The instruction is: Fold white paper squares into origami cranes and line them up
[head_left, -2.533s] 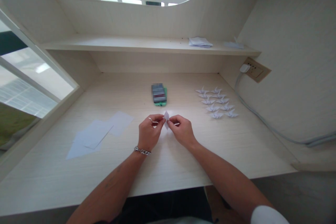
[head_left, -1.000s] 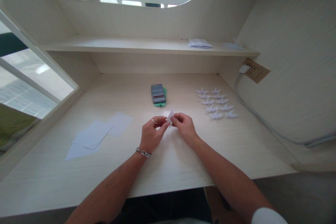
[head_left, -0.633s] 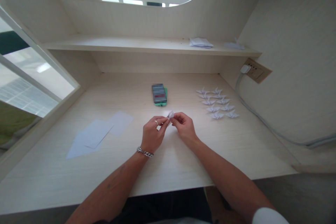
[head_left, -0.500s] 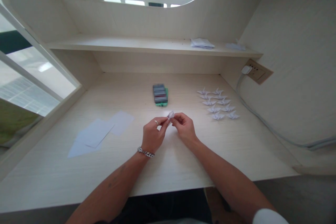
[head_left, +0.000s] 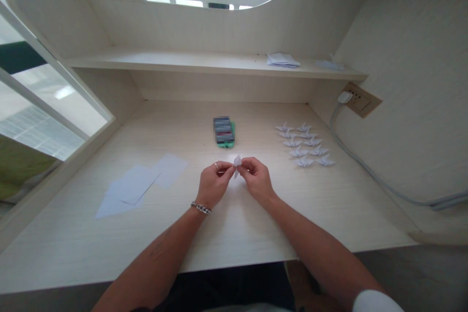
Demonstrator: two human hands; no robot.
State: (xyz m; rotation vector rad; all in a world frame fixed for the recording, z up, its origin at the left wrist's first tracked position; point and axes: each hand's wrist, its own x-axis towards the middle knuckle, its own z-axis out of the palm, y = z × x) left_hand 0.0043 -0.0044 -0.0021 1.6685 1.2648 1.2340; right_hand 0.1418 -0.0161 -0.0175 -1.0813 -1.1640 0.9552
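Observation:
Between my fingertips, just above the desk, is a small folded piece of white paper [head_left: 237, 161]. My left hand [head_left: 215, 183], with a ring and a chain bracelet, pinches its left side between thumb and forefinger. On the opposite side my right hand [head_left: 258, 179] pinches it the same way. The fingertips hide part of the folds. To the right, several white paper cranes [head_left: 302, 151] stand in two rows. Flat white paper sheets [head_left: 137, 183] lie overlapping on the left of the desk.
Behind my hands lies a phone-like object [head_left: 224, 131] with a green edge, its face blurred. A shelf [head_left: 183, 64] spans the back and carries folded papers [head_left: 282, 60]. At the right wall, a cable [head_left: 351, 153] runs from the socket [head_left: 361, 100] along the desk.
My left hand has turned slightly and its grip on the folded paper has shifted a little. More of the paper shows below the fingertips. My right hand has hardly moved.

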